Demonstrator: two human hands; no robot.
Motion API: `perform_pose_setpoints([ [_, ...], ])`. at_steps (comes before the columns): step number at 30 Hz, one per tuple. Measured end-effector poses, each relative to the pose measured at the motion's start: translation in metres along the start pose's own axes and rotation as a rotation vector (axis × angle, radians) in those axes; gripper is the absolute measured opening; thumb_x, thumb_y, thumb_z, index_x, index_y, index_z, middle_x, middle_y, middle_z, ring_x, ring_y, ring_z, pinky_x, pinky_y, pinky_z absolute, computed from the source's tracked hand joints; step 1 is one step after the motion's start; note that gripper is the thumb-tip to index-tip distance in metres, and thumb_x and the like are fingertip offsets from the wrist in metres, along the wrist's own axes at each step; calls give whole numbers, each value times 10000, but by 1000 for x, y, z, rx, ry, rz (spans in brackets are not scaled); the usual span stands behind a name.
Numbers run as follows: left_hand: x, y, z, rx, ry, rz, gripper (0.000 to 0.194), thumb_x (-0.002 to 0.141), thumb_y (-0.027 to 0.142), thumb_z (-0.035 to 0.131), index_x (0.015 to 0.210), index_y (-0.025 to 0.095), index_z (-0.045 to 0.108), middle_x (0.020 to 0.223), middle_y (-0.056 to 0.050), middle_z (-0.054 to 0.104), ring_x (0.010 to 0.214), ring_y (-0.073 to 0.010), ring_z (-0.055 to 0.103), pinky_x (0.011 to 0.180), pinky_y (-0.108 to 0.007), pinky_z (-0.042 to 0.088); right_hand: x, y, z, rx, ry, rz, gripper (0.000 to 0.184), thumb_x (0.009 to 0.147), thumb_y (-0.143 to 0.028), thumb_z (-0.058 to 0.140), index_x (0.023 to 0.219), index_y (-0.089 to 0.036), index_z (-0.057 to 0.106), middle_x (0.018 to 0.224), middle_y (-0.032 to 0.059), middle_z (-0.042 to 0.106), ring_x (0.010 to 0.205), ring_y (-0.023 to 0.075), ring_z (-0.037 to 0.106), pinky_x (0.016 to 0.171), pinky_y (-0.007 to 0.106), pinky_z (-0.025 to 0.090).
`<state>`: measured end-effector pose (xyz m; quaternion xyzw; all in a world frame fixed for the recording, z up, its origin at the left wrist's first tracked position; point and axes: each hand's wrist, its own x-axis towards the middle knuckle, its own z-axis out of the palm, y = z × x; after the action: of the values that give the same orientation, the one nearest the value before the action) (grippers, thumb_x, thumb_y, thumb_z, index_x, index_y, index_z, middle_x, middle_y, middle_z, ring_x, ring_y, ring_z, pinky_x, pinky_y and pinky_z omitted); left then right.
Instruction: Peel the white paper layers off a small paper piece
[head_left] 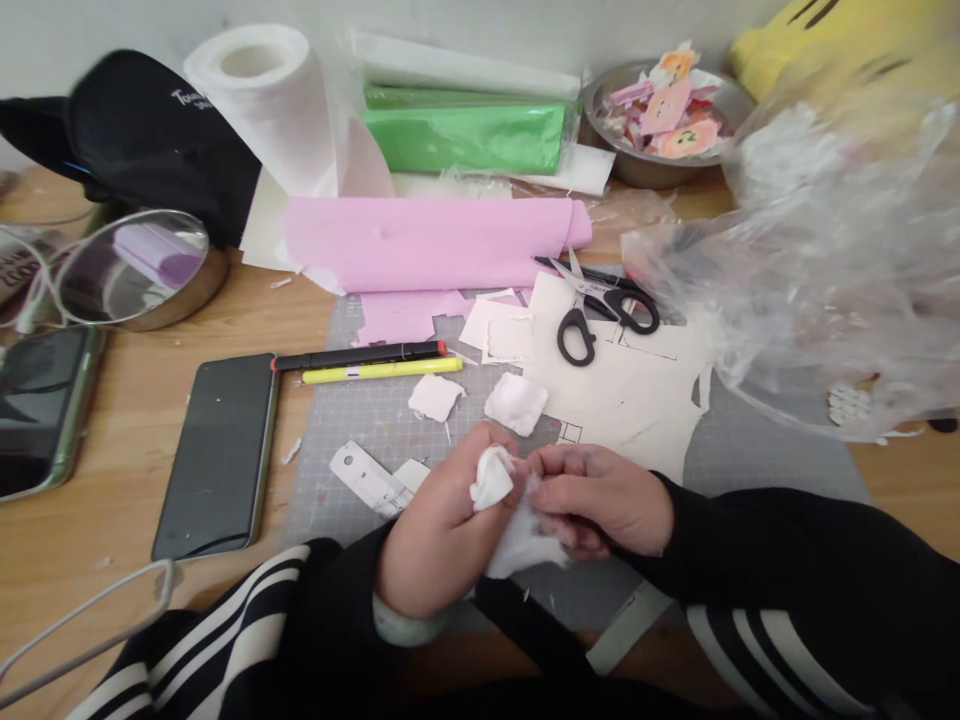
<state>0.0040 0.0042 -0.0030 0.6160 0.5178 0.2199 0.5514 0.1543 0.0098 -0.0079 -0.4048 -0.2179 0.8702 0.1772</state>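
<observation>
My left hand [439, 530] and my right hand [600, 497] meet over the near edge of a grey cutting mat [367, 420]. Both are closed on a crumpled piece of white tissue [510, 520]; the left pinches a wad of it at the top, the right grips its other side. Two small white padded squares [516, 402] lie on the mat just beyond the hands. A white ruler [367, 477] lies left of the left hand.
Black scissors [600, 310] rest on cream card [630, 385]. A black pen and yellow marker [382, 370], a dark phone [217, 455], a round mirror [135, 268], pink [427, 242] and green [465, 135] paper, a tissue roll [262, 100], a metal bowl [660, 110] and a clear plastic bag [825, 260] surround the mat.
</observation>
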Motion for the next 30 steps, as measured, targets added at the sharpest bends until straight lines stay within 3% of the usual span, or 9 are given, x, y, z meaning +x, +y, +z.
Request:
perform_pose_setpoints([
  [12,0,1,1,18,37,7,195,840,342,389,738,178,408,645,29,448,562,-76,401,502,-206,305,1,-8,0,127,-33,58,130,477,-189,444,586,-169,376,297,-96,381,237,14,226,255,118,167],
  [16,1,4,1,21,47,7,187,839,331,392,736,177,416,640,29,452,559,-78,405,506,-207,310,2,-8,-5,178,-122,27,140,487,-177,454,590,-171,359,304,-96,359,249,15,217,258,115,159],
  [20,2,5,0,20,93,11,198,837,329,395,717,174,427,648,27,459,573,-81,414,519,-208,314,1,-13,-13,281,-209,-107,124,539,-191,465,587,-174,351,307,-93,311,267,25,223,278,131,189],
  [22,3,5,0,13,106,7,201,836,333,397,719,173,432,657,27,466,577,-81,416,523,-207,316,1,-14,-14,279,-177,-124,142,562,-222,476,604,-176,348,326,-90,328,273,30,241,283,138,203],
  [26,2,2,-1,-5,83,-4,206,835,346,391,726,175,428,666,26,471,585,-82,421,533,-204,327,0,-9,-7,72,-43,-13,189,596,-291,500,652,-176,362,381,-78,433,265,38,303,260,145,223],
  [30,1,0,-2,-24,-12,-2,190,840,356,369,780,182,415,652,30,467,585,-86,427,548,-204,353,-1,-3,0,-123,51,-11,182,581,-257,510,711,-154,437,421,-70,485,299,39,368,274,141,257],
])
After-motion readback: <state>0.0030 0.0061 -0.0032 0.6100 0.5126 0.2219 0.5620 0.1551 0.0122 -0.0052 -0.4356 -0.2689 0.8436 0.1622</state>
